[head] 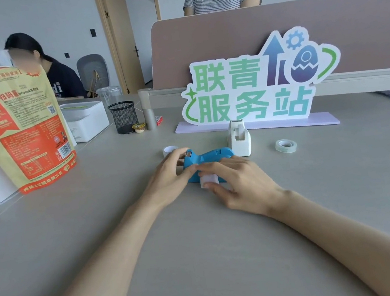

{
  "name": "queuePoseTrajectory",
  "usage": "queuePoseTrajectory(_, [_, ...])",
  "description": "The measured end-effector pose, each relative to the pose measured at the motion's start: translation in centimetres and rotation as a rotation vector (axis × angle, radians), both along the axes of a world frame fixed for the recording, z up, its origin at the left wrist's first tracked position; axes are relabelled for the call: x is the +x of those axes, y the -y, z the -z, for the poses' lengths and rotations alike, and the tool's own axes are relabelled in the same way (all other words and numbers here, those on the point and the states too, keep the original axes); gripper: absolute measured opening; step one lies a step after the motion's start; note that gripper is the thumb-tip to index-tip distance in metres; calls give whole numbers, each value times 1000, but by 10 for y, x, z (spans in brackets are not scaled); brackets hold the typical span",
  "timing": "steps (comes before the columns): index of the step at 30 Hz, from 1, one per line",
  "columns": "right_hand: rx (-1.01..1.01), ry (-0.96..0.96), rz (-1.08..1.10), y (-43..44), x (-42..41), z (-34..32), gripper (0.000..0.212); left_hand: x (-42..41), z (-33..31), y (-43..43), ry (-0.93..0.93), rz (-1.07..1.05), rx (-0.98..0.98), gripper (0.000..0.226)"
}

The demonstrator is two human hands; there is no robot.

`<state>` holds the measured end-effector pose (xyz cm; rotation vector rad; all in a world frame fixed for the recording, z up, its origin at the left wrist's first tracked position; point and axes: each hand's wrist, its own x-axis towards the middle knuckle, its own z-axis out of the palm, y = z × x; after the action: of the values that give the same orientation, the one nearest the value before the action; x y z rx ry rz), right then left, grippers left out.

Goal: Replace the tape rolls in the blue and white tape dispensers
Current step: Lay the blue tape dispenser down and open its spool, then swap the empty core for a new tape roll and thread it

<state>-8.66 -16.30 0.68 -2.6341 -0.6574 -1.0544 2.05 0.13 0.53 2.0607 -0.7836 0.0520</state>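
Blue tape dispenser (206,163) under both hands, left hand (168,176), right hand (241,181)

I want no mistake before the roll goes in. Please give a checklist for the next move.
1. Left hand steadies blue tape dispenser: ok.
2. Right hand holds white roll: ok.
3. Blue dispenser's roll slot empty: cannot tell, hands cover it.
4. White tape dispenser upright, apart from the hands: ok.
5. Clear tape roll lies free on the table: ok.
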Motion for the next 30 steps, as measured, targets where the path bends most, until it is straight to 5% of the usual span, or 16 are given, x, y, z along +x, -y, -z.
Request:
queuePoseTrajectory(11, [43,44,21,-1,2,-1,19,25,12,-7,278,-256,320,42])
queuePoseTrajectory(16, [146,52,70,2,4,0,20,35,7,3,234,-278,501,55])
queuePoseTrajectory(23, [205,18,89,4,6,0,20,37,5,1,226,-302,461,51])
queuePoseTrajectory(30, [205,12,85,6,6,1,24,21,5,-5,304,-382,397,17])
